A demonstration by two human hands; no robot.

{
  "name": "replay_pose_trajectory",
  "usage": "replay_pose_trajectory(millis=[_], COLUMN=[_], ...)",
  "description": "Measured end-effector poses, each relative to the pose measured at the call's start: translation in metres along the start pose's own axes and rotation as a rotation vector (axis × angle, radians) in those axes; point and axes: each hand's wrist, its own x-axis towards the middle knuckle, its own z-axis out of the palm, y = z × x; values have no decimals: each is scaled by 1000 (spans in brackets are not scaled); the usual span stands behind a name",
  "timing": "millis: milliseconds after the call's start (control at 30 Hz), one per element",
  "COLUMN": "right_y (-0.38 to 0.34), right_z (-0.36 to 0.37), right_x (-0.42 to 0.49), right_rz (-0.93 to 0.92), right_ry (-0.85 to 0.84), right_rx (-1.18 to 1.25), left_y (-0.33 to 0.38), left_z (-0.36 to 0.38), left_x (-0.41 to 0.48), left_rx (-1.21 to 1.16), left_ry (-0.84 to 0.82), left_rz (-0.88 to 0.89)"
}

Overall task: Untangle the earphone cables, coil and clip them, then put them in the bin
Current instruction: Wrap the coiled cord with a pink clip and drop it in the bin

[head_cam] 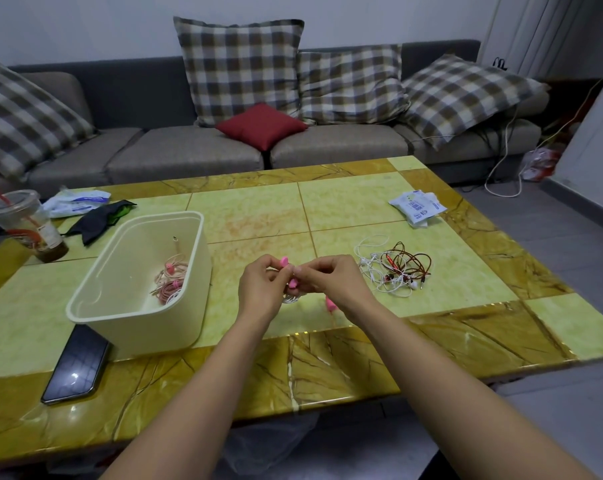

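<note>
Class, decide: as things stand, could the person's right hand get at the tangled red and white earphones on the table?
Probably yes. The tangled earphones lie uncovered on the table beside the right hand, nothing between. But it and the left hand pinch a coiled cable, which it must release first.

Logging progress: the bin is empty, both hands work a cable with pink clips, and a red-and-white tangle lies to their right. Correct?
Not empty: the head view shows coiled cables with pink clips in the bin. The rest stands.
</note>
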Motion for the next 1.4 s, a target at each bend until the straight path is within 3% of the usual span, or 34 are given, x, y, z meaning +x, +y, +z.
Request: replay_pose_trajectory(millis=[200,367,667,900,1167,1400], right_y=[4,7,3,2,10,9], right_z=[-2,-5,6,2,4,4], right_x=[7,7,1,-1,3,3], right_rz=[41,93,81,169,235,197], right_ry=[10,-169,-95,-189,-22,3], right_rx=[-78,-75,-97,-127,-16,100], left_y=[2,6,11,0,-10,-8], left_z=[2,2,8,10,9,8], left_x=[-1,-3,-5,-3,8,3], left_rx=[-75,-107,-125,-19,163,2], left_ry=[-23,-75,-136,-116,-124,-36], left_rz=[42,86,83,124,196,126])
